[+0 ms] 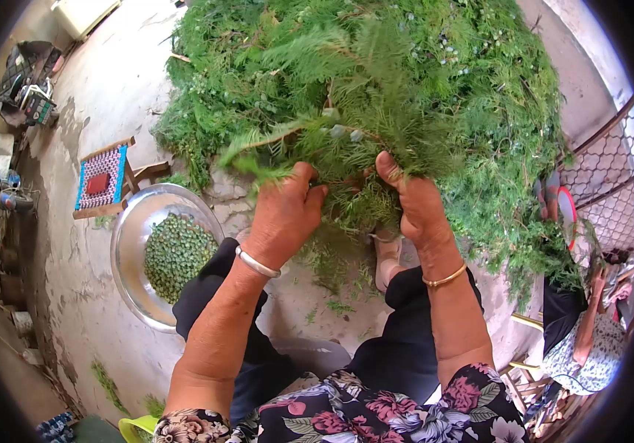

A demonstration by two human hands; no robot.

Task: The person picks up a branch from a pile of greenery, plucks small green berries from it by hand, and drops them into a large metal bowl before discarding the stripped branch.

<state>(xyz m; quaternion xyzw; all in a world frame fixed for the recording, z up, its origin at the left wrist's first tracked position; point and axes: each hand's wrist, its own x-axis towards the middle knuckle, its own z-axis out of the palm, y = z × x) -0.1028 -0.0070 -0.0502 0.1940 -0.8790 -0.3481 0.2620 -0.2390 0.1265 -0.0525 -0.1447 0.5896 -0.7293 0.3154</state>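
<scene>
My left hand (287, 210) is closed, thumb and fingers pinched at the stem end of a leafy evergreen branch (354, 136). A few pale blue-green seed cones (346, 134) show on this branch, between my hands. My right hand (414, 196) grips the lower foliage of the same branch, its thumb raised on top and its fingers partly hidden by the leaves. The branch tips are blurred by motion. To the left of my knee, a wide metal basin (126, 255) holds many small green cones (176, 255).
A big heap of evergreen cuttings (494, 140) spreads ahead. Beyond the basin stands a low woven stool (114, 173) with a red box (97, 184) on it. At right are wire mesh (612, 166) and another person's arm (590, 317). Loose sprigs (339, 306) lie near my feet.
</scene>
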